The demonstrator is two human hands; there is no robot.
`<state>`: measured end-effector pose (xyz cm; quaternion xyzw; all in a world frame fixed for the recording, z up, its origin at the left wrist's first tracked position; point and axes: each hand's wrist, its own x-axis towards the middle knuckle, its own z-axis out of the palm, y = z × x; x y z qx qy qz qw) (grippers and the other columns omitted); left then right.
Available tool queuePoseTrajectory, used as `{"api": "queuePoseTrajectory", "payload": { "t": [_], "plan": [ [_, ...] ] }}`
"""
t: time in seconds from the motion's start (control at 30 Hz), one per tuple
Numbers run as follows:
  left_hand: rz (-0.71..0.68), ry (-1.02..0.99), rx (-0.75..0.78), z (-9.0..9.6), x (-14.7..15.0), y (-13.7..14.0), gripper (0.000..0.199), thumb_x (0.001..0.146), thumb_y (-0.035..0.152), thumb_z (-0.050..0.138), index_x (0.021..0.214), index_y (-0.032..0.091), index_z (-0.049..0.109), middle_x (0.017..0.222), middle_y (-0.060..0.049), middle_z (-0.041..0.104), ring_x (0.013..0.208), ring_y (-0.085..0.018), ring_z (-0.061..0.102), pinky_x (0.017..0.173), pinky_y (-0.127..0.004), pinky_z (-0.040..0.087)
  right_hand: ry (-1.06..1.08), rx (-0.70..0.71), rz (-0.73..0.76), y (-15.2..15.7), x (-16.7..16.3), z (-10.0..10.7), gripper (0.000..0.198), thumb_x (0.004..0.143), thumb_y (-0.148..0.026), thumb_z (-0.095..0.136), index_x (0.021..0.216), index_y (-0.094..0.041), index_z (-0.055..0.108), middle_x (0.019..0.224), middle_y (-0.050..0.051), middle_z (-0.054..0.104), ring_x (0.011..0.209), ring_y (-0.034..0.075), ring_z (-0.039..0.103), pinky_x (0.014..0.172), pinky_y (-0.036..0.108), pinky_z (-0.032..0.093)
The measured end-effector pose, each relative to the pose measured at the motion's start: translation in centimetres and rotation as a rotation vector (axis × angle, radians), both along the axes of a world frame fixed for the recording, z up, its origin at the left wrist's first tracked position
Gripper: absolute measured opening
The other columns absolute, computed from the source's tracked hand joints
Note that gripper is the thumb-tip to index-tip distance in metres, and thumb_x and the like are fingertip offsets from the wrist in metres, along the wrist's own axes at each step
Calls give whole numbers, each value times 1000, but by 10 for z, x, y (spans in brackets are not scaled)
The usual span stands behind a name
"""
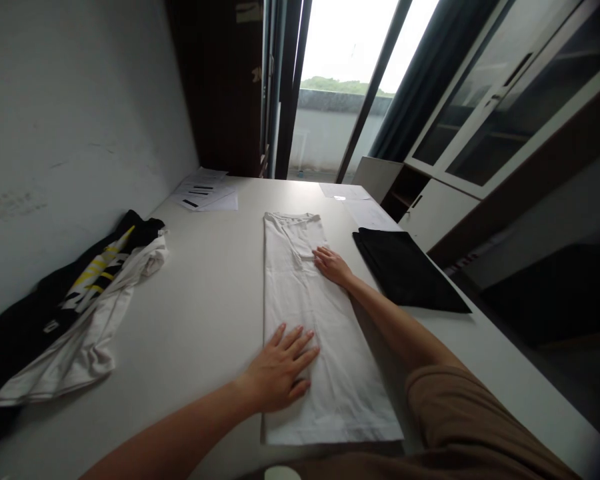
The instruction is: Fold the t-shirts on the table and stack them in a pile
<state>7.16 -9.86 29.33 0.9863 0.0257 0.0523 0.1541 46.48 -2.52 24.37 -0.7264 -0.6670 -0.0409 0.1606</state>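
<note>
Smooth white shirt [333, 380], centre to six o'clock on worktop [210, 267]; press with left hand [279, 370] spread at shirt's eight, right hand [333, 267] flat, with fingers loosely together, at one; ease creases outward.

Two bare hands: one left hand [280, 373], one right hand [333, 268]. One folded white cloth shirt [330, 320] in the clock's middle. One flat black cloth [410, 270] at two. One messy black, white and yellow clothes heap [97, 293] at nine. Two bunches of white paper sheets [217, 200], ten and one.
</note>
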Motion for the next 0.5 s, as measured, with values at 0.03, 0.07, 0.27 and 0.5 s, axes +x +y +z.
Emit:
{"api": "queuePoseTrajectory", "payload": {
  "t": [0.03, 0.07, 0.27, 0.5],
  "plan": [
    [-4, -3, 3, 1, 0, -1, 63, 102, 50, 48, 159, 24, 36, 169, -10, 25, 155, -33, 23, 127, -58, 10, 6, 3, 2, -18, -1, -1, 48, 106, -40, 42, 147, -18, 57, 155, 11, 48, 147, 25, 38, 123, 41, 32],
    [-11, -6, 6, 1, -1, -3, 62, 102, 48, 49, 158, 24, 37, 168, -10, 27, 155, -33, 24, 127, -57, 11, 14, 7, 1, -36, -3, -2, 48, 106, -40, 42, 146, -19, 58, 155, 10, 48, 147, 25, 39, 123, 41, 33],
    [-138, 3, 19, 6, -7, -20, 62, 102, 46, 49, 158, 22, 37, 168, -10, 28, 156, -31, 22, 127, -55, 11, 61, 47, 27, -129, -31, 0, 45, 107, -41, 41, 146, -26, 59, 154, 6, 50, 146, 26, 41, 122, 47, 36],
    [-195, 15, 52, 11, -18, -34, 60, 102, 42, 49, 158, 23, 38, 168, -10, 29, 155, -31, 25, 127, -54, 14, 135, 109, 121, -194, -64, 10, 39, 107, -33, 43, 141, -31, 63, 154, 4, 49, 146, 26, 41, 120, 50, 39]
  ]
}}
